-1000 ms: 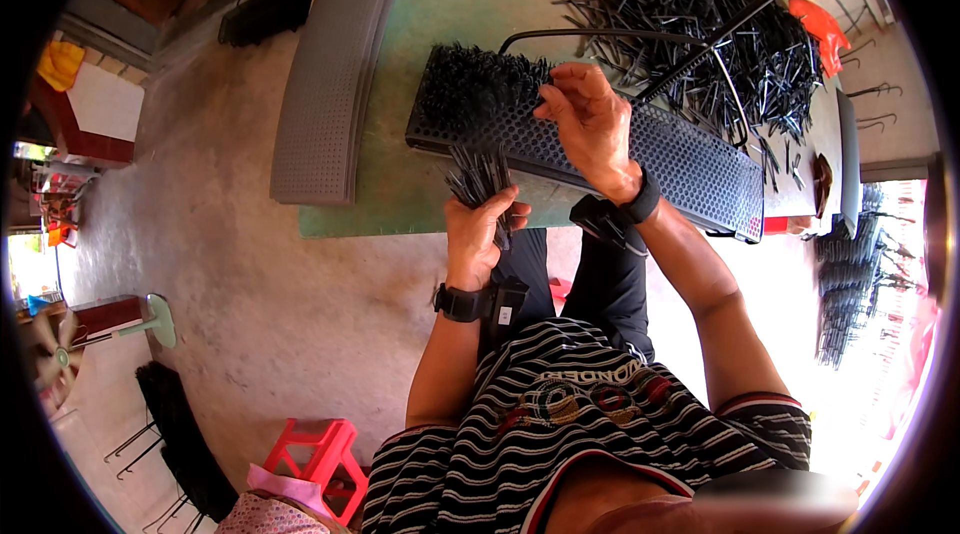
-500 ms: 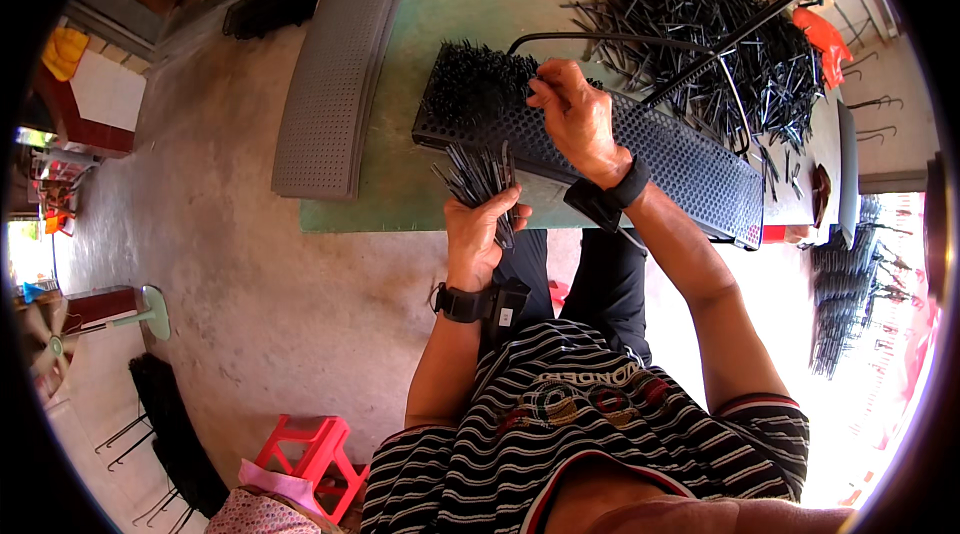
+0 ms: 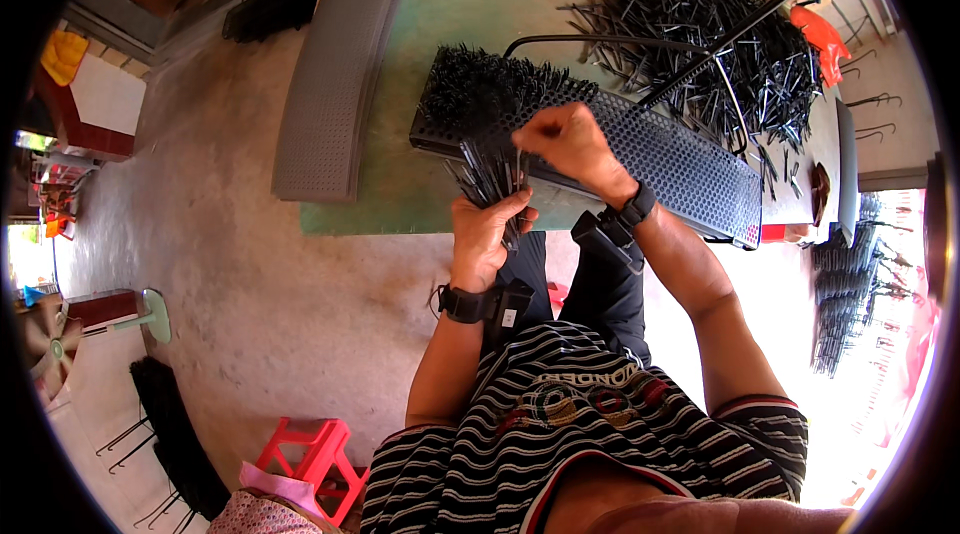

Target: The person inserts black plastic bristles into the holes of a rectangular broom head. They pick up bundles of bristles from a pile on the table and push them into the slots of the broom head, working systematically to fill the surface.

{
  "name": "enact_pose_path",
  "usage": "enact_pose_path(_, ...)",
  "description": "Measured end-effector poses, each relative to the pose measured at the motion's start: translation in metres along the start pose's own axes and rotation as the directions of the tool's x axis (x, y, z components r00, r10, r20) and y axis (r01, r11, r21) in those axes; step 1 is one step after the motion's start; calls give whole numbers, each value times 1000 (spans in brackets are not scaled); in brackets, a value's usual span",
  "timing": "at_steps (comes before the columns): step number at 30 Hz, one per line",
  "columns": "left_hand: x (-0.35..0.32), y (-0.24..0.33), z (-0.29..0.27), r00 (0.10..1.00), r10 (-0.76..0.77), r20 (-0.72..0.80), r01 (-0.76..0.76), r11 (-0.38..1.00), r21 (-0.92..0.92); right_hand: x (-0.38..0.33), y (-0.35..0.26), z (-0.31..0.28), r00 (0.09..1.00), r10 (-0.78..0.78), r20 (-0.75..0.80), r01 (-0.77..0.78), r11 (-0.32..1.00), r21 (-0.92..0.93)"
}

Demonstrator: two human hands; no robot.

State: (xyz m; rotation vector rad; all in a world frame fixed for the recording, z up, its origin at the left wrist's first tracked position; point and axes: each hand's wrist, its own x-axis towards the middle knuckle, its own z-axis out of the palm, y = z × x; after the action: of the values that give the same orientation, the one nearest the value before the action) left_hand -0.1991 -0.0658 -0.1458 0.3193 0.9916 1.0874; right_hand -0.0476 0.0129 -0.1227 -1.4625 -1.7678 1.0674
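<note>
- A green bench [image 3: 410,164] is standing on a bare grey floor [image 3: 240,234], with a red stool [image 3: 310,454] sitting at the lower left
- Grey perforated sheets [image 3: 330,124] are lying at the bench's left end, and a heap of loose black strips [image 3: 700,44] is spreading at the far right
- A black perforated panel [image 3: 680,159] is stretching slantwise across the bench, its left part bristling with upright strips [image 3: 480,84]
- The bundle of strips [image 3: 485,174] is sitting in the left hand [image 3: 485,229] before the panel, its fanned ends pointing away from the person, its long axis leaning slightly left
- The left fingers are wrapping tightly around it
- The right hand [image 3: 578,146] is bending inward beside the bundle's tops, fingers curling together; whether they are gripping a strip, one cannot tell
</note>
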Motion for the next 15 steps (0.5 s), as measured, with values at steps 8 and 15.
enact_pose_path(8,1,-7,-2,999,-12,-36,12,1000,15,8,-21,-3,913,-50,-406,189,932,310)
enact_pose_path(15,3,-6,-5,999,-1,-49,1,1000,18,10,-16,13,860,-228,-457,282,958,54)
